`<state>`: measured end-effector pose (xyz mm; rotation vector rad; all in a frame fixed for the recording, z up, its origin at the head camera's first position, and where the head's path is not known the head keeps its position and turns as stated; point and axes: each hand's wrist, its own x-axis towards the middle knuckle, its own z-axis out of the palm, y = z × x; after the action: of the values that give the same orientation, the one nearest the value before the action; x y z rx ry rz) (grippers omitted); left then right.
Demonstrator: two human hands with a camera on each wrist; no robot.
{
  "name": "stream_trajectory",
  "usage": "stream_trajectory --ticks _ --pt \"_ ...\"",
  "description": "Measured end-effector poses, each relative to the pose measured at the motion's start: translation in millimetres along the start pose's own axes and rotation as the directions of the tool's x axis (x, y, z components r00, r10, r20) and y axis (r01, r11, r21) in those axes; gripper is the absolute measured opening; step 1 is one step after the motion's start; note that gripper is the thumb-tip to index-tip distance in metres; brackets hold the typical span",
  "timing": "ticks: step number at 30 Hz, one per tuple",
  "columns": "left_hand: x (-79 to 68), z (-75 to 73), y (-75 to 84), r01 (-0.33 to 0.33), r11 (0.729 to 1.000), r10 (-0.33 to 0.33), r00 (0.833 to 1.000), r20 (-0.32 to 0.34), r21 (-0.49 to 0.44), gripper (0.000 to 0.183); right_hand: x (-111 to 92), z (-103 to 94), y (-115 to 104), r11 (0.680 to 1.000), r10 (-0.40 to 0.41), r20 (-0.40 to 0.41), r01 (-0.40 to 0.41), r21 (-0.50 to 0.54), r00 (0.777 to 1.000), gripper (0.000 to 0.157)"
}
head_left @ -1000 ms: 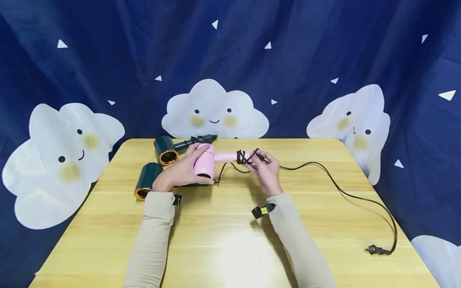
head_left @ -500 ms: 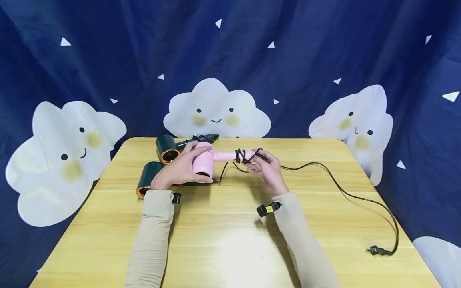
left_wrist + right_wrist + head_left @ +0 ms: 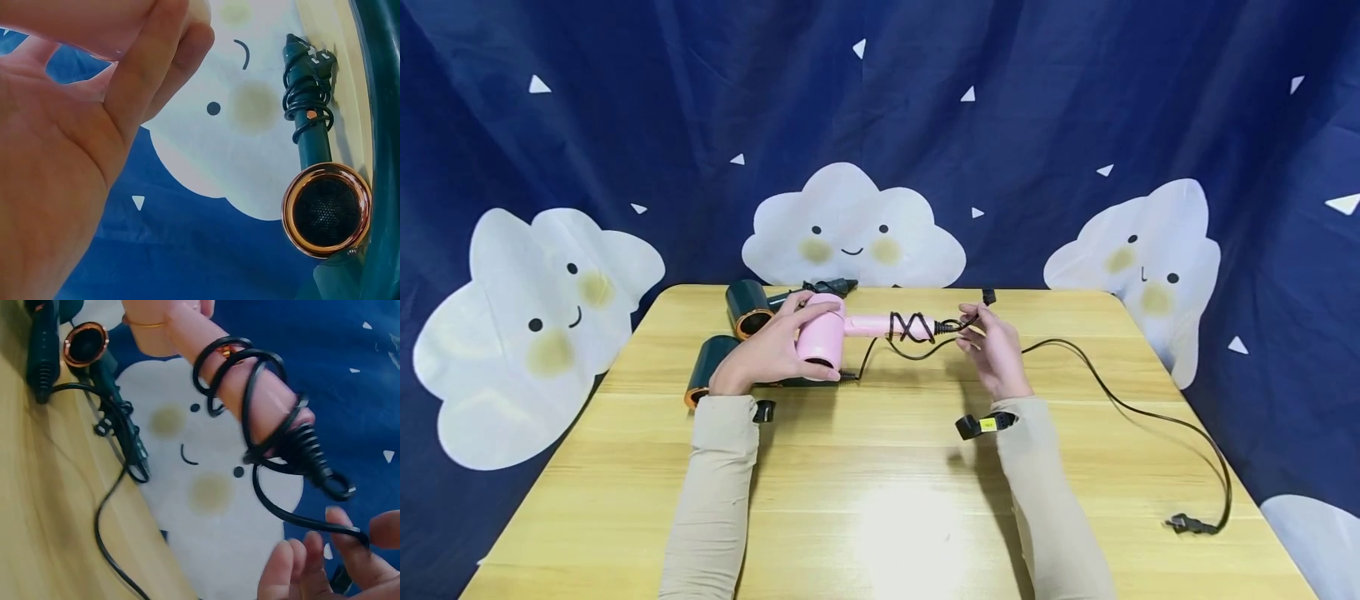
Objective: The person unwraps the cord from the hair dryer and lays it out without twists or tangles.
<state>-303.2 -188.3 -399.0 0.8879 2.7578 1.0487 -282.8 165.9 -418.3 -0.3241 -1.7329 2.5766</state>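
Note:
My left hand (image 3: 767,350) grips a pink hair dryer (image 3: 822,337) by its barrel, holding it above the table with the handle pointing right. A black power cord (image 3: 250,419) crosses over that handle in loose loops. Right of the handle end, my right hand (image 3: 995,350) pinches the free stretch of this cord between thumb and fingers, and its plug (image 3: 988,296) sticks up above the fingertips. In the right wrist view, the ribbed cord sleeve (image 3: 306,453) bends back toward the handle. The left palm (image 3: 56,144) fills one side of the left wrist view.
Behind my left hand lies a dark green hair dryer (image 3: 747,308), its cord wound round the handle. A second green hair dryer (image 3: 711,367) lies nearer, partly hidden by that hand. Its loose cord (image 3: 1105,387) runs right across the wooden table (image 3: 865,492) to a plug (image 3: 1191,523).
My right hand has moved right, away from the handle, drawing the cord with it. Fewer, looser loops now cross the handle, and the plug shows above the fingers. The left hand keeps its grip.

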Motion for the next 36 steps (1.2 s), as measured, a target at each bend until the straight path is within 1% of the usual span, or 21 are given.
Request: stream_trajectory --ticks 3,6,9,11,15,20,21,22,23,26,28,30,33,36 --pt "0.4 0.2 1.2 -0.005 1.000 0.005 1.000 -0.002 0.005 0.102 -1.4 -0.2 -2.5 0.994 -0.086 -0.012 0.085 -0.066 0.996 0.032" --pt "0.7 0.7 1.9 -0.010 1.000 0.010 1.000 0.003 0.005 0.102 -3.3 0.3 -5.5 0.984 -0.152 0.001 0.151 -0.090 0.988 0.029" --pt "0.9 1.0 2.6 -0.013 1.000 0.012 1.000 0.010 0.013 0.102 -4.8 0.2 -8.3 0.979 -0.185 0.006 0.185 -0.091 0.983 0.029" --pt "0.8 1.5 3.2 -0.012 1.000 0.012 1.000 0.014 0.019 0.102 -4.7 -0.8 -9.2 0.975 -0.201 -0.005 0.200 -0.093 0.980 0.028" --pt "0.6 2.1 4.7 -0.019 0.999 0.019 1.000 0.015 0.026 0.102 -2.9 -4.0 -9.9 0.979 -0.198 -0.032 0.196 -0.049 0.980 0.024" --pt "1.4 1.9 7.2 -0.034 0.999 0.033 0.999 0.018 0.030 0.101 -1.2 -8.6 -11.9 0.987 -0.155 -0.037 0.156 0.047 0.987 0.024" --pt "1.8 1.9 7.7 -0.037 0.999 0.036 0.999 0.020 0.031 0.101 -1.1 -9.6 -12.6 0.988 -0.143 -0.030 0.144 0.054 0.989 0.022" --pt "2.1 2.1 8.0 -0.038 0.999 0.037 0.999 0.022 0.026 0.100 -0.8 -10.4 -13.3 0.990 -0.125 -0.018 0.126 0.060 0.992 0.014" --pt "2.4 2.6 8.3 -0.040 0.999 0.039 0.999 0.025 0.022 0.100 -0.6 -11.3 -14.1 0.992 -0.105 -0.006 0.105 0.070 0.994 0.013" --pt "3.6 4.3 9.8 -0.048 0.999 0.047 0.998 0.035 0.015 0.099 -0.2 -12.5 -16.3 0.994 -0.056 0.025 0.054 0.090 0.998 0.045" --pt "4.3 5.8 11.2 -0.051 0.999 0.051 0.998 0.046 0.006 0.099 -0.8 -12.3 -17.8 0.994 -0.039 0.037 0.035 0.103 0.999 0.062" --pt "4.9 6.7 12.6 -0.055 0.998 0.054 0.997 0.055 0.009 0.099 -2.2 -10.8 -18.5 0.994 -0.051 0.044 0.046 0.099 0.998 0.058" --pt "5.3 7.5 13.7 -0.055 0.998 0.054 0.997 0.063 0.015 0.099 -5.0 -8.1 -20.0 0.994 -0.080 0.076 0.074 0.076 0.994 0.039" --pt "5.4 7.9 13.5 -0.057 0.998 0.056 0.996 0.063 0.022 0.099 -9.3 -3.9 -22.1 0.993 -0.114 0.115 0.111 0.028 0.987 0.022"
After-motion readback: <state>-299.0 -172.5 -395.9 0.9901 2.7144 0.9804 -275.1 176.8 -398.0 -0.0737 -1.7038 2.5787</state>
